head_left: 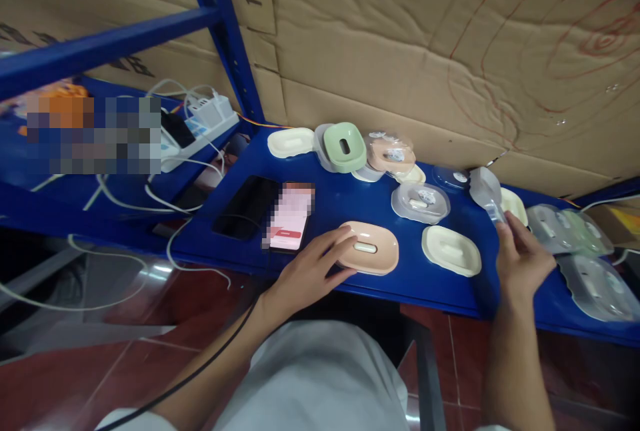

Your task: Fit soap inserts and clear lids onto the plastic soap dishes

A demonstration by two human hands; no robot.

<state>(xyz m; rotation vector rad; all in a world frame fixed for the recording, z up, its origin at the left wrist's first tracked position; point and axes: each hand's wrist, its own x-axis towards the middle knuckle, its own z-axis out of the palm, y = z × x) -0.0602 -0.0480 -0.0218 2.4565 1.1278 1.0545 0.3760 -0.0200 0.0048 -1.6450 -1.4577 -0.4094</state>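
Observation:
A peach soap dish (385, 254) with a slot in its middle lies near the shelf's front edge, a cream piece showing through the slot. My left hand (317, 264) holds its left end, fingers on top and thumb at the front rim. Off to the right, my right hand (523, 261) pinches a clear plastic cover (486, 192), raised and tilted. Between the hands lies a cream dish (451, 251) with a raised middle. Behind it is a covered soap dish (420, 203) with a label. Part of another cream dish (514, 204) shows behind my right hand.
Along the cardboard at the back are a green soap dish (345, 147), a cream tray (291, 143) and a covered peach dish (391, 154). Several covered dishes (597, 287) sit far right. Left lie a lit phone (291, 216), a dark phone (247, 207), cables and a power strip (215, 127).

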